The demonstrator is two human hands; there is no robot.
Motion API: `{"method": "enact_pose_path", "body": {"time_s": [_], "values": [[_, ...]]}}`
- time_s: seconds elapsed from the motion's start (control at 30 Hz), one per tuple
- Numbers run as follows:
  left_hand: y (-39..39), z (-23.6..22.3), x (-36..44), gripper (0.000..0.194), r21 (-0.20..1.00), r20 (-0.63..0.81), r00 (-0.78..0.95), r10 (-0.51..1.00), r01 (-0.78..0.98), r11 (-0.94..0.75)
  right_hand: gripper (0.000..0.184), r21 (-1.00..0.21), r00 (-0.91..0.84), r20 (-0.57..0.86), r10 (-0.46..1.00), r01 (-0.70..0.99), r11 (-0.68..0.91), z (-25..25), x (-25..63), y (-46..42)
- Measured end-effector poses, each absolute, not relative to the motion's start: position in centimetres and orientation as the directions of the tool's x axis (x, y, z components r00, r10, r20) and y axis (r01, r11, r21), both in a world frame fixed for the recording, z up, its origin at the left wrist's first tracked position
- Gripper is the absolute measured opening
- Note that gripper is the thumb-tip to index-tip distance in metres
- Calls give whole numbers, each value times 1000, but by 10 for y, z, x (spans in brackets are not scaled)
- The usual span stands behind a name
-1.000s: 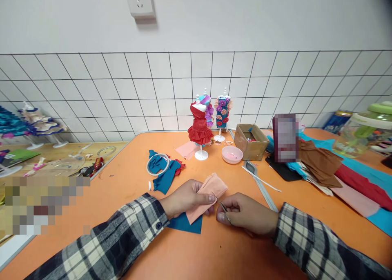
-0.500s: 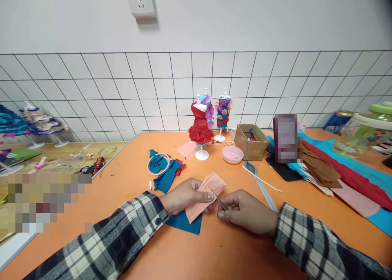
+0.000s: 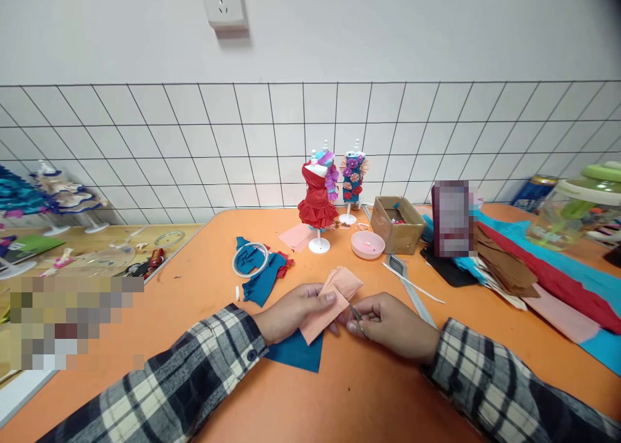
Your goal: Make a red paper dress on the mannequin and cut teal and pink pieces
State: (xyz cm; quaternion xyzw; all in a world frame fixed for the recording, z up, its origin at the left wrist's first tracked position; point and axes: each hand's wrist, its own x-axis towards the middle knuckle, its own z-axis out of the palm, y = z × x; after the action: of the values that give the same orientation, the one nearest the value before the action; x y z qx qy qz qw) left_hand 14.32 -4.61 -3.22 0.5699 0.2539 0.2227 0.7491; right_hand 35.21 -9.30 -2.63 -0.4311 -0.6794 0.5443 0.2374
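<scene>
Hands worked close: left hand [image 3: 291, 310] pinched the peach fabric [image 3: 330, 301] taut while right hand [image 3: 388, 323] gripped small scissors [image 3: 356, 315], best advanced in short, controlled snips.

Right hand [image 3: 388, 323] hides most of small scissors [image 3: 358, 315].

Both arms wear a long-sleeved plaid flannel shirt — dark navy and black bands crossed with off-white and grey squares, thin pale lines running through the darker checks. The left sleeve's buttoned cuff [image 3: 242, 349] closes with a small dark button near the wrist, while the right sleeve's cuff [image 3: 444, 352] ends just behind the bare right hand [image 3: 391, 323]; the bare left hand [image 3: 291, 310] shows no rings or watch.
</scene>
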Motion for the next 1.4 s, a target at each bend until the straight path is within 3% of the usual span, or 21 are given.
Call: {"method": "enact_pose_path", "body": {"time_s": [0.1,0.3,0.47,0.7,0.93,1.23,1.4], "values": [[-46,-34,143,44,953,-126,787,603,-73,295,25,-952,-529,-173,831,308,-3,-26,355,-92],[-47,-41,144,47,971,-183,775,605,44,237,41,-977,-588,-159,793,210,-41,-31,347,-98],[-48,-37,145,48,967,-188,768,613,36,251,33,-961,-527,-180,830,276,-32,-34,346,-98],[-49,-36,144,46,952,-260,772,581,103,289,33,-984,-589,-101,802,179,8,-32,347,-96],[-48,-34,146,47,944,-158,778,609,-61,323,25,-971,-561,-99,822,235,44,-25,349,-93],[-53,-32,148,46,948,-216,778,590,22,318,36,-989,-653,-20,757,124,81,-22,344,-97],[-53,-33,147,48,956,-197,768,610,13,293,33,-963,-578,-178,796,269,-21,-31,344,-97]]}}
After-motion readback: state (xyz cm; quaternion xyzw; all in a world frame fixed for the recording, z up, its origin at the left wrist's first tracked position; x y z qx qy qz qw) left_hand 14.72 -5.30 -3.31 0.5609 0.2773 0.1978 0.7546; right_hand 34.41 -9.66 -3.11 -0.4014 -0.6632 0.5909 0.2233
